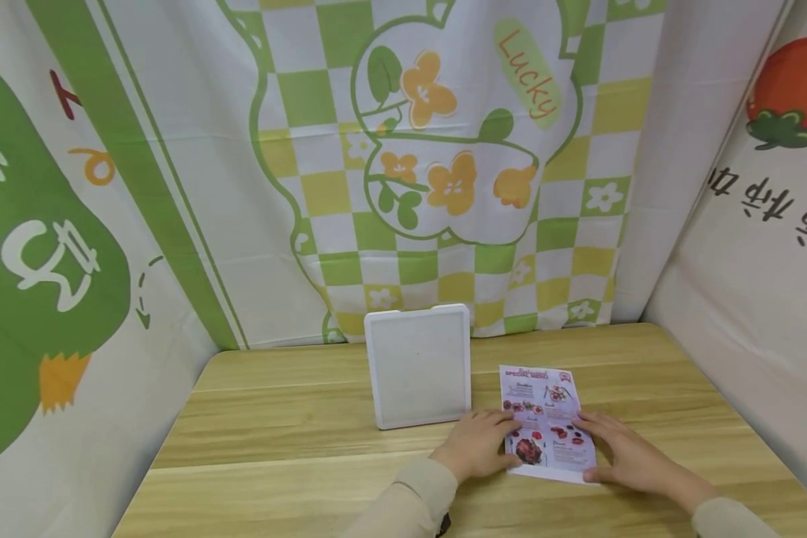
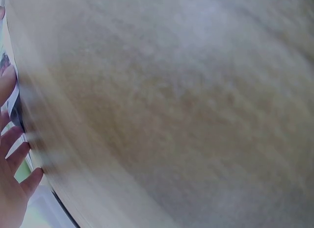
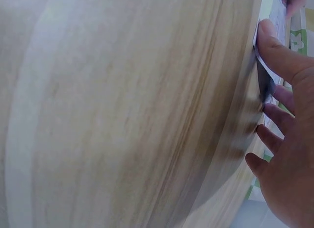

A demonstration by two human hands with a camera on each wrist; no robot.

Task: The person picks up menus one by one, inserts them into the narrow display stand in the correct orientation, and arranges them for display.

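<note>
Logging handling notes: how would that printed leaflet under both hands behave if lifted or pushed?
The leaflet looks like thin paper lying flat on the table, so probably light and floppy. On smooth wood it would likely slide easily.

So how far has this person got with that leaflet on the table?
Early, by the look of it. The printed leaflet lies flat on the wooden table, beside the white square board standing behind it. The left hand and right hand rest on its two sides, fingers spread. No fold or lift shows yet, so any handling of the leaflet is still ahead.
</note>
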